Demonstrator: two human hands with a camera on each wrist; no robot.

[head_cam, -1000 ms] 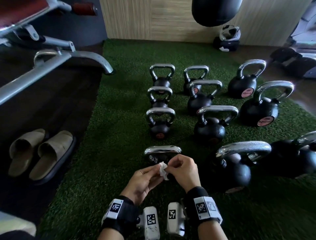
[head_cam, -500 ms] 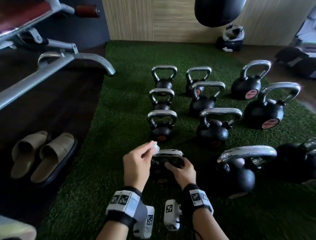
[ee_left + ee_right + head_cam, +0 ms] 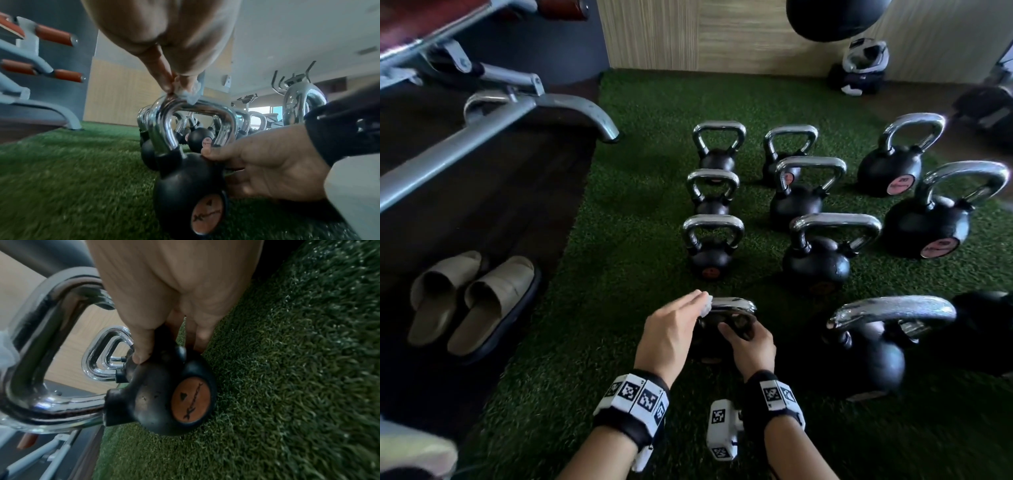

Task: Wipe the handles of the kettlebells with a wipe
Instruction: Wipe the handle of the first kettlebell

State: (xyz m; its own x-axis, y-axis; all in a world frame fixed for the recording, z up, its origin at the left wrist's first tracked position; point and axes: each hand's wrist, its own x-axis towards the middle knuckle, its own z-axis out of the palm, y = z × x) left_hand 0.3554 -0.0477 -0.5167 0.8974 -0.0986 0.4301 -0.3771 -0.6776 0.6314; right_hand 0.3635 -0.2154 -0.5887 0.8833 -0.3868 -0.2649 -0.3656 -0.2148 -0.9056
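The nearest kettlebell stands on the green turf at the front of the left row, directly before the person. The left hand reaches over it from the left and pinches a small crumpled white wipe between thumb and fingers, pressing it against the top left bend of the chrome handle. In the left wrist view the wipe sits right at the corner where the top bar turns down into the left leg.

The right hand lies low on the right side of the same kettlebell. Its thumb presses on the black body just below where the handle's leg enters, and the other fingers curl round the far side of the ball, clamped on it. How far they wrap behind is hard to tell, since the body hides them.

A round orange label faces the person on the front of the ball.

Beyond it, three small kettlebells continue the row away from the person, and larger ones stand in rows to the right, all upright with chrome handles up. The biggest near one stands just right of the right hand, apart from it.

A pair of beige slippers lies on the dark floor left of the turf, and a grey metal gym frame reaches in from the upper left.
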